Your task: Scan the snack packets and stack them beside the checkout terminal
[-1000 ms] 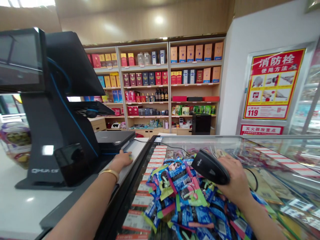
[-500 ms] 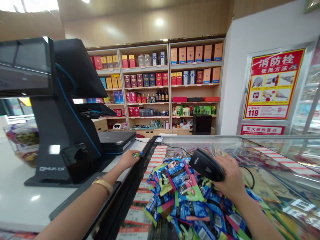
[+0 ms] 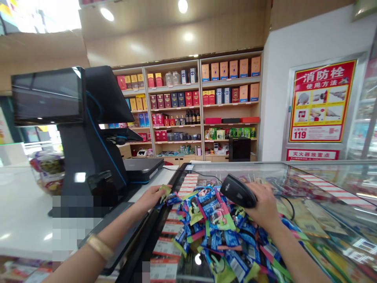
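My right hand [image 3: 264,204] is wrapped round the grip of a black barcode scanner [image 3: 238,191], whose head points left above a heap of small snack packets [image 3: 218,220]. The packets are blue with green and pink ends, and they lie loosely piled on the glass counter. At the heap's left edge, my left hand [image 3: 150,197] is closed on a small snack packet [image 3: 165,191], its yellow-green end showing past the fingers. A blue packet [image 3: 174,198] lies just right of those fingertips; whether they touch it I cannot tell.
To the left, a black checkout terminal [image 3: 97,141] stands on a white counter [image 3: 20,220], with a clear bag [image 3: 48,169] behind it. The scanner's cable [image 3: 290,202] curls behind my right hand. Price labels [image 3: 167,228] line the glass counter. Shelves [image 3: 176,108] of boxed goods stand behind.
My view has tilted up and shifted left. My left hand, still on a packet, has come nearer the heap, and more yellow-green wrapper shows. The scanner stays in my right hand.
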